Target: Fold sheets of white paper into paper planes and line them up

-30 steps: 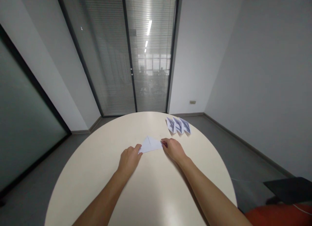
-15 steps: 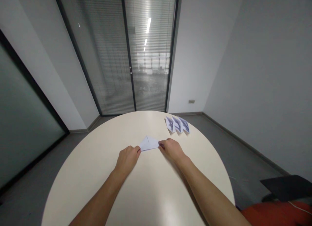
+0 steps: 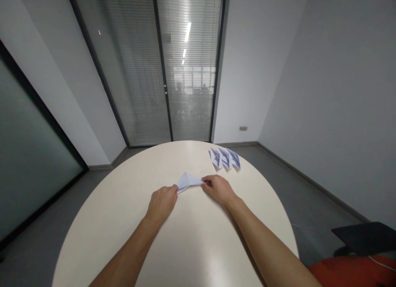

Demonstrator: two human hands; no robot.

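A folded sheet of white paper [image 3: 188, 180], roughly triangular with its peak pointing away from me, is held between my hands just above or on the tabletop. My left hand [image 3: 163, 198] pinches its left corner between thumb and fingers. The right corner is gripped in the same way by my right hand [image 3: 218, 189]. The paper's near edge is bent, and a crease runs down from the peak. Whether the paper touches the table I cannot tell.
Three folded paper pieces [image 3: 225, 158] stand in an overlapping row near the far right edge of the round cream table [image 3: 123, 221]. Beyond it are glass doors with blinds [image 3: 192, 113]. A black flat object [image 3: 365, 237] and something red [image 3: 343, 272] are at lower right.
The paper's near edge has gone from almost straight to bent upward in the middle. My hands keep hold of its corners and have barely moved.
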